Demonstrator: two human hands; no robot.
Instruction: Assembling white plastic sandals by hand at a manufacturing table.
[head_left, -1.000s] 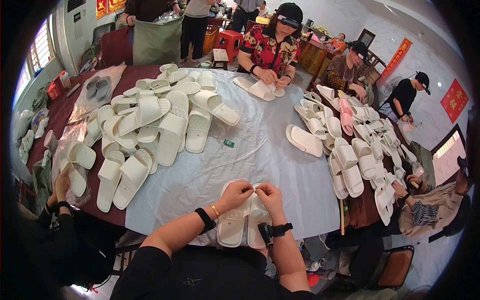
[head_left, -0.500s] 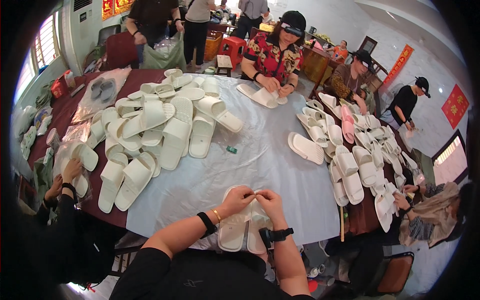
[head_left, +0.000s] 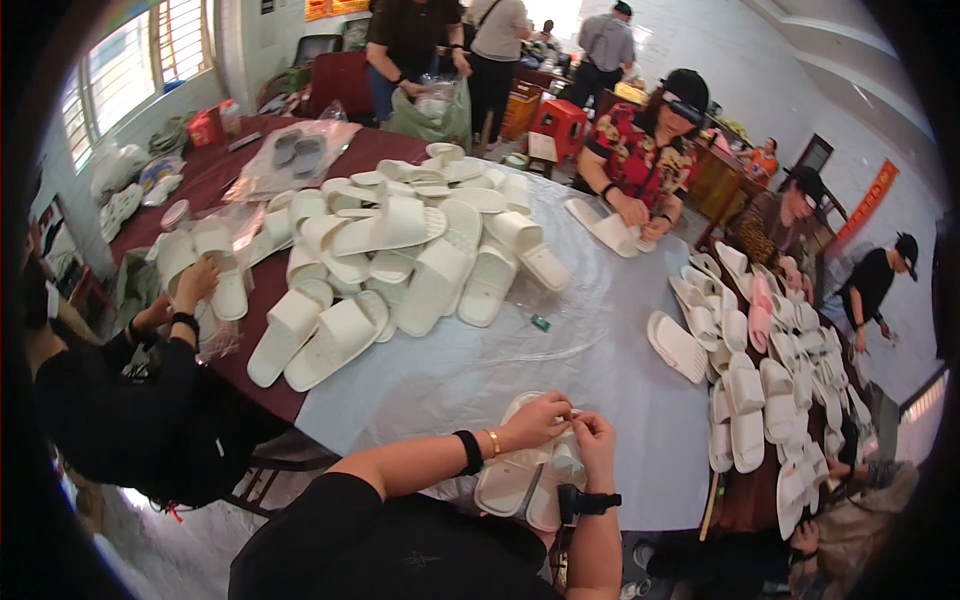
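A pair of white slippers lies on the plastic sheet right in front of me, toes pointing away; the left slipper (head_left: 503, 488) and the right slipper (head_left: 567, 463) sit side by side. Above their far ends, my left hand (head_left: 540, 420) and my right hand (head_left: 596, 440) meet with fingertips pinched close together. Both hands are closed. Whatever is between the fingers is too small to make out. My wrists and hands cover part of the slippers' straps.
A big heap of white slippers (head_left: 400, 235) fills the table's left half. More slippers (head_left: 745, 400) lie along the right edge, with one pink slipper (head_left: 760, 312). A small green packet (head_left: 540, 323) lies mid-table. People work around the table, one at left holding slippers (head_left: 228, 270).
My view has swung left, so everything sits farther right in the picture. My hands keep pinching above the same slippers. The person at left has raised a pair of slippers.
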